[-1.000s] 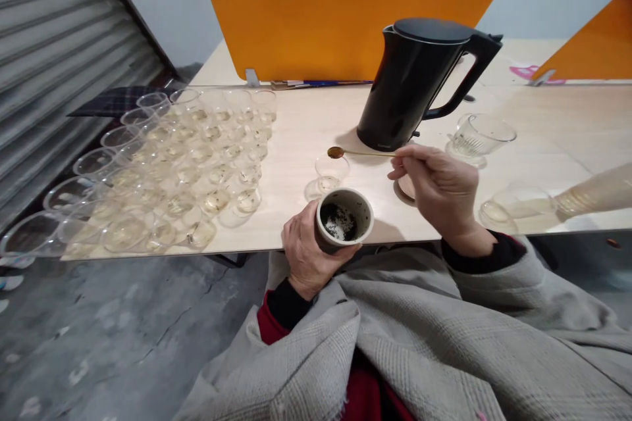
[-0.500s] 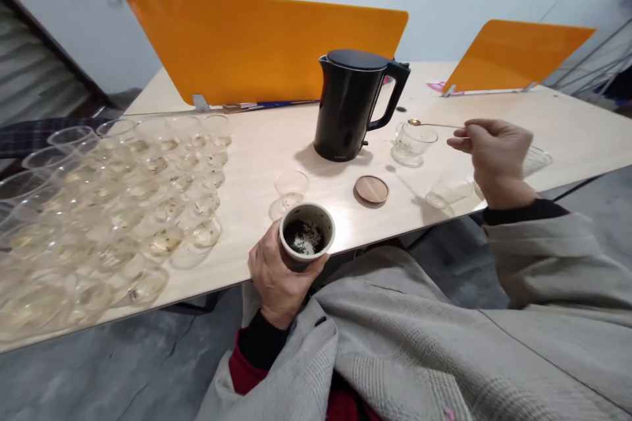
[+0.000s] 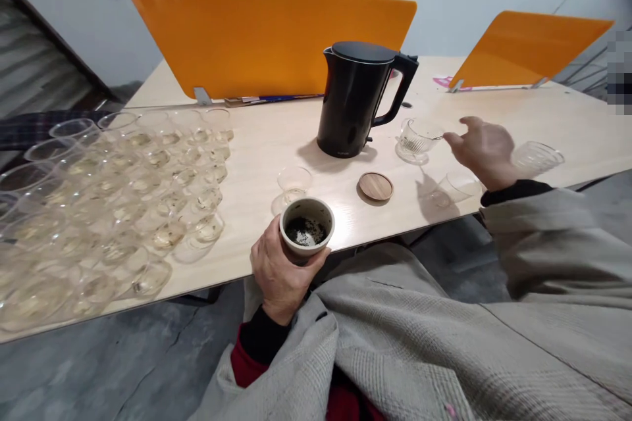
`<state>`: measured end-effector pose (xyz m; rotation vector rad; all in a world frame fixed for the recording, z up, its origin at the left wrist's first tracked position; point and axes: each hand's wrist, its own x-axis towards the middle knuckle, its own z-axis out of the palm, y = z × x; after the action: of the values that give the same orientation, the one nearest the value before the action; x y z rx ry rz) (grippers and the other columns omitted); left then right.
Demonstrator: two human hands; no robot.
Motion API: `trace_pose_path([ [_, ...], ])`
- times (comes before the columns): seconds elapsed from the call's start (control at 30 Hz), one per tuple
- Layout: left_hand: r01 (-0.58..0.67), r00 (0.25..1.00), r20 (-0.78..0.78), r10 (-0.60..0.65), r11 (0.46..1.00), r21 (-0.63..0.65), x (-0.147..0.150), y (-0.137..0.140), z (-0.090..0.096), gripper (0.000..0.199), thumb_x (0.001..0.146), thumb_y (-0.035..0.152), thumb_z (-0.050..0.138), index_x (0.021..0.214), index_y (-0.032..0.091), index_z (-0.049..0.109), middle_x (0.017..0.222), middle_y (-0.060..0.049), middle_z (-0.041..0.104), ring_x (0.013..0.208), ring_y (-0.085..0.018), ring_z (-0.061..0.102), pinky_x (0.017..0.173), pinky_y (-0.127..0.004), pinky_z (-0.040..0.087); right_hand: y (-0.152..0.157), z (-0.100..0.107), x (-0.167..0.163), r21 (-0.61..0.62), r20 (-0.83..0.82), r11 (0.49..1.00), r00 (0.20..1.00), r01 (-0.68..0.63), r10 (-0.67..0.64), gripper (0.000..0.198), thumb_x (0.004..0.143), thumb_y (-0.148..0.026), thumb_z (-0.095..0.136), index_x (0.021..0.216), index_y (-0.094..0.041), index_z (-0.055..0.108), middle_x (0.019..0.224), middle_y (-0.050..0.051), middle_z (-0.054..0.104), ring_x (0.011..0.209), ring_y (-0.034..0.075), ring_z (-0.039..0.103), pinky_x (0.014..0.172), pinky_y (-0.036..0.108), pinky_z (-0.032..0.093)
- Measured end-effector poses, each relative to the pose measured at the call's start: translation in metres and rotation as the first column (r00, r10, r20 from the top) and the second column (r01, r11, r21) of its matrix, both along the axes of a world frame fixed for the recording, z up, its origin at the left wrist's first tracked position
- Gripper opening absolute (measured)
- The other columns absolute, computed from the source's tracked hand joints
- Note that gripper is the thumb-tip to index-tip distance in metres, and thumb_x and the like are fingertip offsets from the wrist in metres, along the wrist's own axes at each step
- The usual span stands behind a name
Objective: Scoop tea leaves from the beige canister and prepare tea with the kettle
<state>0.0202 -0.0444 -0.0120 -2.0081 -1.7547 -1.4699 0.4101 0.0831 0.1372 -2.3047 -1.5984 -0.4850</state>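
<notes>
1. Nearest to us, our left hand (image 3: 279, 270) is wrapped around a small grey cup (image 3: 307, 227) with dark tea leaves at the bottom, holding it upright at the near edge of the table (image 3: 276, 145).
2. Just beyond the cup a small clear glass (image 3: 293, 182) stands on the table, with a round wooden lid (image 3: 376, 185) lying flat to its right.
3. On our left, rows of clear glasses (image 3: 118, 191) fill the table, many with a pale liquid and leaf bits at the bottom.
4. Our right hand (image 3: 484, 150) hovers above the table to the right, its fingers loosely curled; thumb and forefinger pinch the thin handle of a spoon (image 3: 437, 137) at the rim of a ribbed glass cup (image 3: 416, 138), and the spoon's bowl seems to sit inside that cup.
5. A tipped clear glass (image 3: 447, 189) lies below that hand, and another glass bowl (image 3: 536, 158) sits to its right.
6. Farther back the black kettle (image 3: 358, 97) stands upright, lid closed, just left of the ribbed cup.
7. Behind it all stand two orange dividers (image 3: 269, 33).
</notes>
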Motion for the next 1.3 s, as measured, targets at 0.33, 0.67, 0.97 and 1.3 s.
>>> trace_pose_path([
  [0.33,0.007,1.000,0.027,-0.005,0.998,-0.058,0.006,-0.004,0.005,0.099,0.074,0.063,0.089,0.151,0.019,0.045,0.135,-0.019,0.072,0.118,-0.036,0.073,0.099,-0.051,0.058,-0.031,-0.089,-0.080,-0.237,-0.177,0.748,0.784,-0.620,0.594,0.078,0.097,-0.067,0.057,0.158,-0.020,0.054,0.155,0.022,0.058,0.130,0.043,0.062,0.102,0.057,0.054],
  [0.67,0.069,0.996,0.067,-0.066,0.996,-0.052,0.022,-0.004,0.004,0.101,0.075,0.066,0.088,0.152,0.018,0.043,0.136,-0.019,0.071,0.119,-0.035,0.073,0.101,-0.052,0.058,-0.040,-0.092,-0.106,0.208,-0.340,0.673,0.592,-0.710,0.730,0.059,0.097,-0.061,0.061,0.147,-0.029,0.065,0.132,0.015,0.070,0.122,0.039,0.067,0.106,0.064,0.055],
  [0.97,0.058,0.996,0.071,-0.058,0.998,0.008,0.029,-0.001,0.000,0.092,0.085,0.075,0.074,0.149,0.013,0.048,0.133,-0.021,0.073,0.119,-0.034,0.074,0.100,-0.048,0.058,-0.079,-0.036,-0.181,0.137,-0.301,0.274,0.223,-0.952,0.927,0.071,0.097,-0.061,0.067,0.161,-0.035,0.051,0.147,0.014,0.061,0.132,0.039,0.059,0.110,0.062,0.054],
  [1.3,0.028,0.999,0.020,-0.028,1.000,0.010,0.029,0.000,-0.010,0.084,0.092,0.072,0.063,0.148,0.011,0.049,0.132,-0.023,0.073,0.116,-0.034,0.074,0.099,-0.049,0.058,-0.077,-0.038,-0.202,-0.116,-0.201,0.173,0.193,-0.978,0.960,0.073,0.103,-0.069,0.050,0.163,-0.027,0.048,0.153,0.017,0.056,0.140,0.041,0.050,0.113,0.065,0.052],
])
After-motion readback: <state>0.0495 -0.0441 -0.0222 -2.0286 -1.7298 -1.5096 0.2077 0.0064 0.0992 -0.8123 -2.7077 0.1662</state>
